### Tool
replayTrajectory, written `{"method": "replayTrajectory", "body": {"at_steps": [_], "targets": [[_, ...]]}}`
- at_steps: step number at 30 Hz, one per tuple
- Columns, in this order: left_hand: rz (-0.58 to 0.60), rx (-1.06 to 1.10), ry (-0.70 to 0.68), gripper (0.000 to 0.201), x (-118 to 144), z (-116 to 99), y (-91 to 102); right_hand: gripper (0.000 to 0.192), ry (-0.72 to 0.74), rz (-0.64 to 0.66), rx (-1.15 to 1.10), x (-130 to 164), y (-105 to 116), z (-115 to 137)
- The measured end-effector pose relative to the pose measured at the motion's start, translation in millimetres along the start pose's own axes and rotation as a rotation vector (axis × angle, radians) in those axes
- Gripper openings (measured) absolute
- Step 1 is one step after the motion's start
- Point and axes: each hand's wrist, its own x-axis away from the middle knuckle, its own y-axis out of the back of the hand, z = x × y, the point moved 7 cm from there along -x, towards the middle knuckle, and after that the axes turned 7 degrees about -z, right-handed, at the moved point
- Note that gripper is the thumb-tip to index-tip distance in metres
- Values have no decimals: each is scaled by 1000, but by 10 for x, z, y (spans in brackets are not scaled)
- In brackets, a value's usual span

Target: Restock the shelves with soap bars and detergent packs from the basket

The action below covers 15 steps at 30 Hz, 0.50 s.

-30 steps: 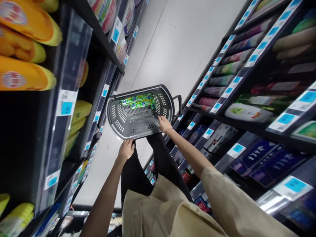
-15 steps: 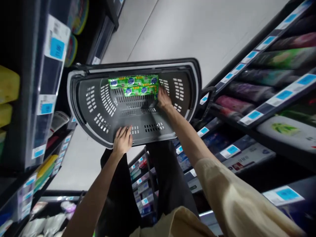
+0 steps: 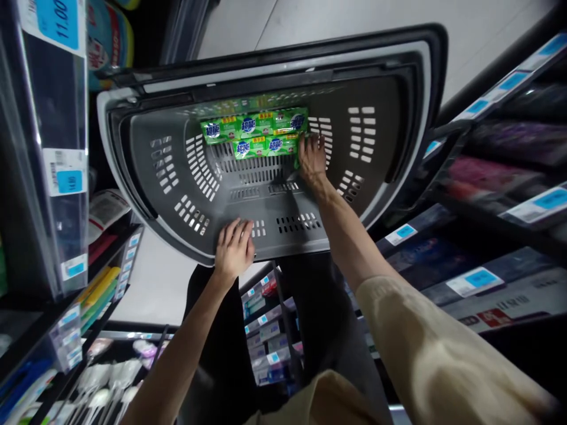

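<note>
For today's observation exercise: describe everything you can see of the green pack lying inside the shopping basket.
The green pack is a glossy, plastic-wrapped bundle of bars with blue round logos and yellow-red strips. It lies flat on the grey basket's slotted floor against the far wall. The right hand touches its right end; the left hand rests on the basket's near rim.

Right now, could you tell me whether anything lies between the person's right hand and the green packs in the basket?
Nothing visible does. The right hand is inside the grey basket, its fingers already touching the right end of the green packs. The left hand rests on the basket's near wall, well to the side.
</note>
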Motion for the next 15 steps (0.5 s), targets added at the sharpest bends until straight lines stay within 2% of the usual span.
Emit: {"method": "replayTrajectory", "body": {"at_steps": [4,7,9,12,15], "targets": [[39,-7,45,49,-20,27,-4,90,-92,90,44,341,245,217],[81,6,90,47,-72,9,36,105,-239,195,48,693,557,388],[69,58,172,46,-111,-9,125,108,-312,213,-2,933,806,503],[-3,238,297,61,-124,-110,340,109,-437,209,-336,1297,1107,702],[-37,442,222,94,-73,-420,604,92,-478,257,-676,1657,1285,1081]]}}
